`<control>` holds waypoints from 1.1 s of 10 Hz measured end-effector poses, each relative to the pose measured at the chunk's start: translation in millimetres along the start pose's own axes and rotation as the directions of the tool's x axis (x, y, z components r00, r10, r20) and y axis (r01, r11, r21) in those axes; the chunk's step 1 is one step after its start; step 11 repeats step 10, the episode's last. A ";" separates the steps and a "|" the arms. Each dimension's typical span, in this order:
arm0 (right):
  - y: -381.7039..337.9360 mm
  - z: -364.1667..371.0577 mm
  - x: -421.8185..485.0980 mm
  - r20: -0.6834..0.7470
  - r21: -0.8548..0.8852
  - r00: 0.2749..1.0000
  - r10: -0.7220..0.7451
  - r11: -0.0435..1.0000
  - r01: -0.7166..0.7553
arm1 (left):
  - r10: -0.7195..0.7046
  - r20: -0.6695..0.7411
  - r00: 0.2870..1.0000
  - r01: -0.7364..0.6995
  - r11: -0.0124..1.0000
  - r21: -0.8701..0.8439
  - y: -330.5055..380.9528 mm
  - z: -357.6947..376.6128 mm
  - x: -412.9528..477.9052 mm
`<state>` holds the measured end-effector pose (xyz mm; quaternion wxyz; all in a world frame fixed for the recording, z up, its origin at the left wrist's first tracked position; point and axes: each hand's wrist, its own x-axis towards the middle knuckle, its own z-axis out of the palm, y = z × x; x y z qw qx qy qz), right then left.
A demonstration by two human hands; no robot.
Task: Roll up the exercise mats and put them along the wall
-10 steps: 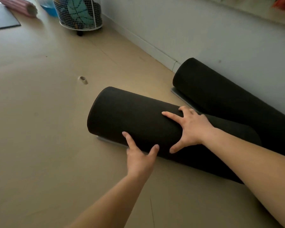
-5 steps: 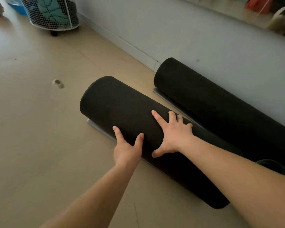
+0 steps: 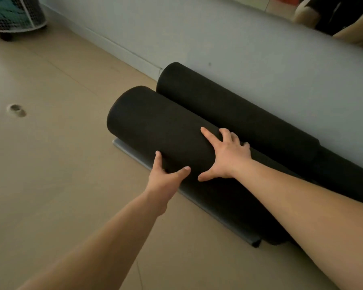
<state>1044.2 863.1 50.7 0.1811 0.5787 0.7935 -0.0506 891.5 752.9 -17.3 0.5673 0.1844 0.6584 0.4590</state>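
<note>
Shoved the near rolled mat [image 3: 155, 126] over since half a second back, so now touching the far rolled mat [image 3: 228, 109] side by side, closing the strip of floor seen between them earlier. Swung the view along too, leaving only a corner of the wire basket [image 3: 15, 15] in the top left.

Going big to small:

- Tan floor [image 3: 50, 185] across most of the view, with a pale grey wall [image 3: 239, 49] running diagonally behind.
- Far rolled mat lying tight along the foot of that wall, black.
- Near rolled mat parallel on the room side, also black, with a loose grey flap [image 3: 130, 150] lying flat on the floor under its near edge.
- Right hand [image 3: 226, 158] spread flat on top of the near roll, fingers straight and fanned, thumb down the near side. Pressing, not grabbing.
- Left hand [image 3: 166, 181] lower on the near side, index finger and thumb splayed open against the roll, other fingers out of sight.
- Wire basket white, near the wall, something teal inside.
- Small round fitting [image 3: 16, 109] in the floor, well apart from the mats.
</note>
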 end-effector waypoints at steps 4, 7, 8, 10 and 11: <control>12.4 56.2 -58.8 -0.201 -0.113 0.975 -0.100 0.991 0.079 | 0.024 0.117 0.993 -0.026 0.999 0.021 -11.6 22.5 -10.7; 42.4 56.0 -45.3 -0.240 -0.157 0.966 -0.097 0.986 0.060 | -0.021 0.358 0.933 0.029 0.999 -0.018 2.6 30.2 0.4; 39.5 56.9 -45.0 -0.207 -0.176 0.976 -0.068 0.984 0.031 | -0.033 0.353 0.935 0.009 0.998 0.068 -2.0 24.3 0.0; 9.8 47.8 -59.2 -0.232 -0.108 0.970 -0.075 0.993 0.051 | -0.032 0.105 0.994 -0.001 0.953 0.303 2.4 -1.3 -5.6; 9.8 47.8 -59.2 -0.232 -0.108 0.970 -0.075 0.993 0.051 | -0.032 0.105 0.994 -0.001 0.953 0.303 2.4 -1.3 -5.6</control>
